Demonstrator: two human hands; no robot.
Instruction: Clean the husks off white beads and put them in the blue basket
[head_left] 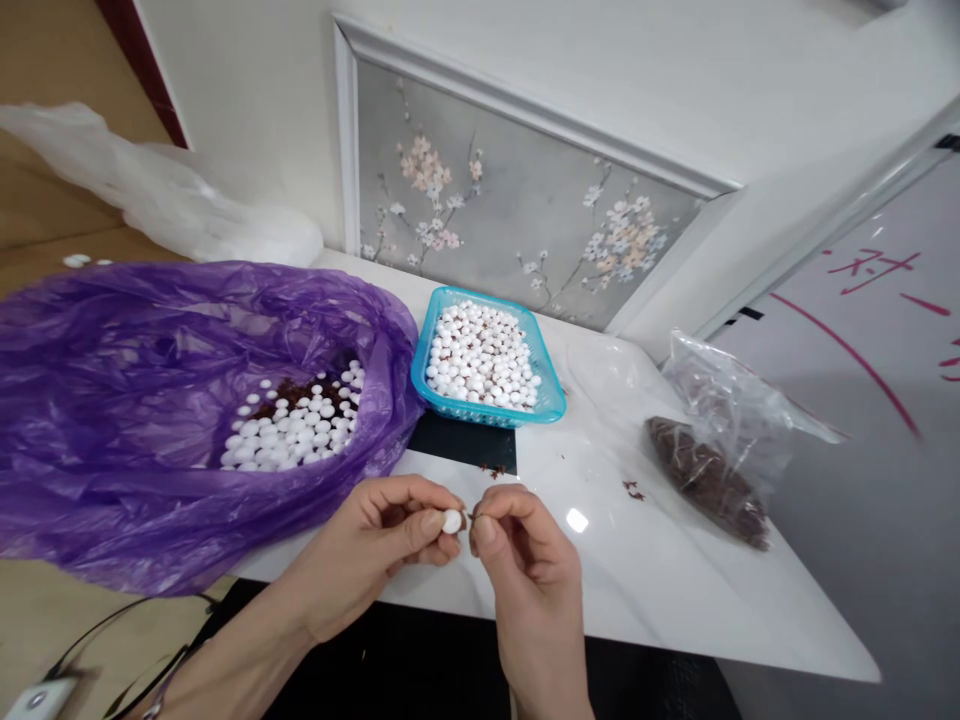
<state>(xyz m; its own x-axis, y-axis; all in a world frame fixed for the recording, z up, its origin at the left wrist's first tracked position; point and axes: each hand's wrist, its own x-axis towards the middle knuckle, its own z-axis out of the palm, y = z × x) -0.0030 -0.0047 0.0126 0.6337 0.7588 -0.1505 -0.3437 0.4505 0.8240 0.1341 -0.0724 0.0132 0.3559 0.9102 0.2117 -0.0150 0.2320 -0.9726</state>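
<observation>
Head view: A person's left hand pinches a white ball between thumb and fingers over the front of the table, while the right hand pinches a small brown piece just beside it. Apparently a fitting step, it calls for steady fingers and careful aim. Beyond stands a blue basket of balls; a clear bag lies right. The purple bag bulges near the left forearm, the closest obstacle.
</observation>
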